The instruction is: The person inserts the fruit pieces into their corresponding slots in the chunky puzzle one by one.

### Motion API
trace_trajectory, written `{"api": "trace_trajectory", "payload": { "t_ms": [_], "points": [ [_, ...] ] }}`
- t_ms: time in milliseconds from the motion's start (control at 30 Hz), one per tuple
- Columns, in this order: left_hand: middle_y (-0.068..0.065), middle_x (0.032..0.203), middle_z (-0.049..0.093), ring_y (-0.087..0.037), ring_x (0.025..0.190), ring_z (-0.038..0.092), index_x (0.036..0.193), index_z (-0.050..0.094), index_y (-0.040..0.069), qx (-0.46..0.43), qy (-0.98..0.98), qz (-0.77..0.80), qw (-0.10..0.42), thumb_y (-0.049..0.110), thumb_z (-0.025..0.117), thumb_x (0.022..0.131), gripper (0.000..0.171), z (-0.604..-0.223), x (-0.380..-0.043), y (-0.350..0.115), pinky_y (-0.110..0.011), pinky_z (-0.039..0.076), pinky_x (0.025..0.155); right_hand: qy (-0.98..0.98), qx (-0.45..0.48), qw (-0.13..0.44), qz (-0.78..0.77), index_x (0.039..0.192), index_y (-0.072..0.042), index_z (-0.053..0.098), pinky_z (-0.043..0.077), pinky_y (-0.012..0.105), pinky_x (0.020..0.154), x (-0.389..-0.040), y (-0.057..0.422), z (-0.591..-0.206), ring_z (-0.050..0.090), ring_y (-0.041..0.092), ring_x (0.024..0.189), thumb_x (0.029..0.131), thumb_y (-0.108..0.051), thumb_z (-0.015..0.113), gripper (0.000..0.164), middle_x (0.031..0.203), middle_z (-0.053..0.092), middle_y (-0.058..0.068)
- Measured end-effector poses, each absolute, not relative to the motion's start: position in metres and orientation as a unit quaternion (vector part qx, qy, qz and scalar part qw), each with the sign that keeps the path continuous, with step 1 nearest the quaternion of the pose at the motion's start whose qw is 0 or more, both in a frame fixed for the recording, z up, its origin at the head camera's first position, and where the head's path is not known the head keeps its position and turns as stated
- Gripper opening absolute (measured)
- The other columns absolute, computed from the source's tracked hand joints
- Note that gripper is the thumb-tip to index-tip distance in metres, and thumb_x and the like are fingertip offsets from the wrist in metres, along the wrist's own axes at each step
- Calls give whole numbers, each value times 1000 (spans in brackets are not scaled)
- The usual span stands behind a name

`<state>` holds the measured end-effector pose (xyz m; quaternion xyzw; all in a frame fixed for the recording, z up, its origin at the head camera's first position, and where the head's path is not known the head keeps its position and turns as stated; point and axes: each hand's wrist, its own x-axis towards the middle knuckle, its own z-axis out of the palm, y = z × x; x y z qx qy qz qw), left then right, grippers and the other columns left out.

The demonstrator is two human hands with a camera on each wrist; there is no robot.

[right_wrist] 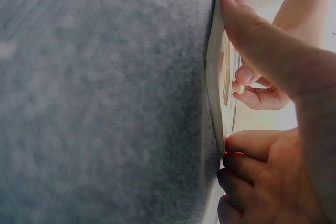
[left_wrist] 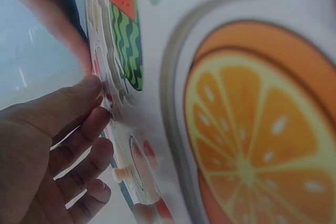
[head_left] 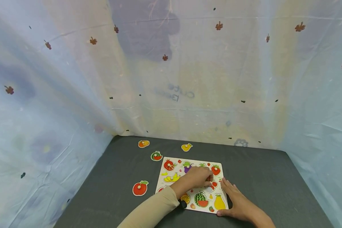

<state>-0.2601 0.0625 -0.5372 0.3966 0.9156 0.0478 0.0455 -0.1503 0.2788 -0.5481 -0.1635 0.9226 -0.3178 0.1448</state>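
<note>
A white fruit puzzle board (head_left: 160, 182) lies on the dark table. Over its right half, my left hand (head_left: 198, 177) pinches the small pale knob (right_wrist: 239, 88) of a piece with red fruit (head_left: 214, 184), mostly hidden by the fingers; in the left wrist view the pinched knob is hard to make out. At the board's near right corner my right hand (head_left: 240, 204) rests, thumb on the near edge and extended fingers against the right side. A banana piece (head_left: 172, 178), a pomegranate piece (head_left: 168, 165) and a strawberry piece (head_left: 215, 170) sit in the board.
Loose knobbed pieces lie around the board: an apple (head_left: 139, 189) to the left, a watermelon (head_left: 156, 156) by the far left corner, an orange (head_left: 143, 144) and a pear (head_left: 186, 147) beyond. A patterned curtain (head_left: 188, 79) surrounds the table's far side and flanks.
</note>
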Motion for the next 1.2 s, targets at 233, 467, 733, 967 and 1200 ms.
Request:
{"api": "trace_trajectory", "payload": {
  "t_ms": [233, 467, 733, 967, 1200],
  "points": [
    [16, 87, 57, 1, 73, 49, 99, 72, 31, 401, 914, 53, 42, 41, 79, 100, 12, -543, -263, 60, -19, 41, 65, 922, -169, 143, -318, 166, 5, 28, 12, 72, 122, -151, 279, -549, 19, 59, 156, 78, -52, 94, 124, 174, 18, 30],
    [19, 93, 61, 2, 76, 51, 103, 72, 33, 401, 914, 60, 33, 46, 79, 98, 16, -543, -266, 53, -21, 45, 72, 923, -159, 145, -319, 166, 4, 29, 11, 70, 123, -150, 278, -547, 19, 58, 157, 76, -52, 95, 126, 174, 19, 28],
    [19, 94, 62, 3, 73, 50, 105, 74, 32, 398, 913, 86, 33, 43, 79, 99, 14, -535, -262, 37, -19, 43, 65, 927, -157, 145, -309, 167, 4, 28, 12, 69, 124, -151, 278, -548, 20, 57, 157, 75, -53, 96, 127, 174, 20, 28],
    [21, 98, 63, 3, 75, 52, 106, 73, 33, 375, 919, 113, 32, 42, 80, 99, 13, -526, -261, 14, -20, 44, 66, 926, -155, 144, -313, 167, 3, 28, 12, 70, 124, -151, 278, -548, 19, 58, 157, 75, -53, 96, 127, 174, 19, 28],
    [19, 99, 63, 3, 74, 52, 105, 73, 33, 353, 925, 136, 42, 41, 80, 99, 12, -528, -261, -9, -20, 45, 64, 928, -149, 152, -307, 167, 3, 27, 13, 70, 124, -152, 277, -550, 19, 57, 158, 75, -54, 95, 128, 175, 18, 28]
  ]
}}
